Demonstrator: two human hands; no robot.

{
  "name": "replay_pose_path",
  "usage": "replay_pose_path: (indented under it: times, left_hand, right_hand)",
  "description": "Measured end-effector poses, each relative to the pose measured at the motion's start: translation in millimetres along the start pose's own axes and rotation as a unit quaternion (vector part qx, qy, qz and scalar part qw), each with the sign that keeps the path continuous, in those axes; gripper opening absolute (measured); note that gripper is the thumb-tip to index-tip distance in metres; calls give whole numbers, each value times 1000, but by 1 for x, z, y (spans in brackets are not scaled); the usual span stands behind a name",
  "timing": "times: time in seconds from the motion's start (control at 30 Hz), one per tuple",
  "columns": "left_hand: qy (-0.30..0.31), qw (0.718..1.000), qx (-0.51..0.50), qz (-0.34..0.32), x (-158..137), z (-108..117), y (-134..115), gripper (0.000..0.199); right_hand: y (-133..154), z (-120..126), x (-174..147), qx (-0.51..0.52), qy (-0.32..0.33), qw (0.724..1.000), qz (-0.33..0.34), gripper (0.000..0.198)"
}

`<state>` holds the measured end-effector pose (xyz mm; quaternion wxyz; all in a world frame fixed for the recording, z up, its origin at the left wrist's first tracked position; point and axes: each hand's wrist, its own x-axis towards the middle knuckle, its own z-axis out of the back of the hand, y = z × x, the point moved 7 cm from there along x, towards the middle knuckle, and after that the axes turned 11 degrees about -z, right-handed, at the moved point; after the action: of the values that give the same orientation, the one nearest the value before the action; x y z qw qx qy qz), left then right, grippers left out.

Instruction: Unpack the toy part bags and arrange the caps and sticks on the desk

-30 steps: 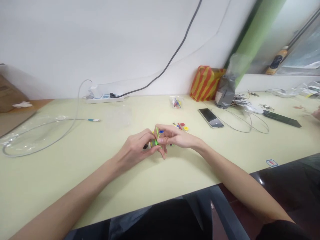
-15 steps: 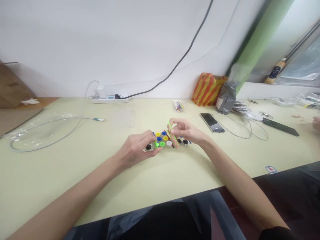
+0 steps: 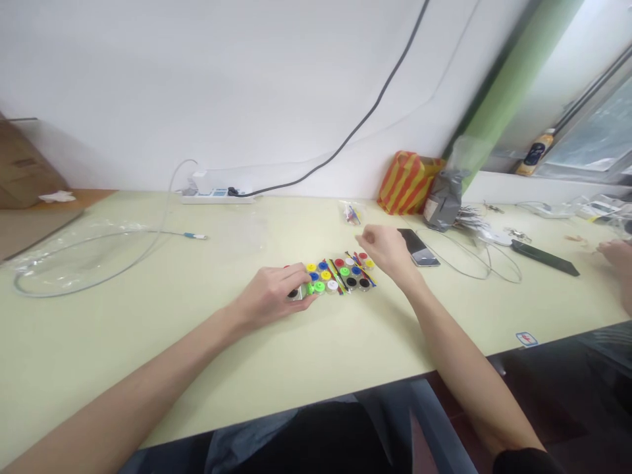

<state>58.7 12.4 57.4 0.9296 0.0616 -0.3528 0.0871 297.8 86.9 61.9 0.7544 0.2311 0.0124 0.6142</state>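
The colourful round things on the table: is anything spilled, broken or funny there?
Nothing stands out as spilled or broken. The small, round, multicoloured pieces sit in a close group, with thin, multicoloured sticks slanting between some. The left hand hides part of the left end.

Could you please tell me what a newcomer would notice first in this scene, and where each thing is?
Probably the brightly coloured round pieces on the pale table, with the left hand at their left end and the right hand near their right end. Next might come the red-and-yellow striped bag by the white wall, and the black cable slanting across that wall.
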Motion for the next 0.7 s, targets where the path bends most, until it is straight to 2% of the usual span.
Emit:
replay_pose_path:
  times: [0.13, 0.23, 0.7]
  left_hand:
    - [2, 1000, 7, -2, 0, 1, 1, 11]
    - [4, 1000, 7, -7, 1, 0, 0, 11]
    - [4, 1000, 3, -4, 1, -1, 1, 9]
  right_hand:
    - [4, -19, -4, -71, 75, 994, 37, 19]
    - [2, -27, -3, -97, 105, 989, 41, 17]
    - [0, -30, -4, -143, 133, 980, 37, 25]
